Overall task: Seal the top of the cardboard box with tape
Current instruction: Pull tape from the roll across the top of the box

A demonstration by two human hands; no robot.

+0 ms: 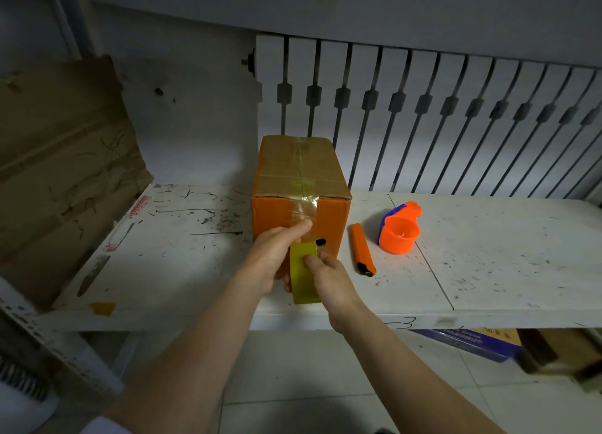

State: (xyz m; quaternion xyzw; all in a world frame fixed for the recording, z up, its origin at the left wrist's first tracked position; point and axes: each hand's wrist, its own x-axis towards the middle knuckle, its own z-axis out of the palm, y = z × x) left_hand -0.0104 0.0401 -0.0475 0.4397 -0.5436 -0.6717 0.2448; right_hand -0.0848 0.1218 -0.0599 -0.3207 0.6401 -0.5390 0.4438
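1. My right hand [329,277] pinches the tape roll [304,272], held on edge; my left hand [277,254] grips its other side, thumb pressing the tape strip [304,207] onto the cardboard box [301,173].
2. The box stands on the white shelf [182,254], long axis pointing away from me.
3. Right of it: 1 utility knife [362,249], 1 dispenser [398,228]; radiator [423,108] behind.

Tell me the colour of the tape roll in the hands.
Yellow-green and slightly see-through; the tape roll shows best in the head view.
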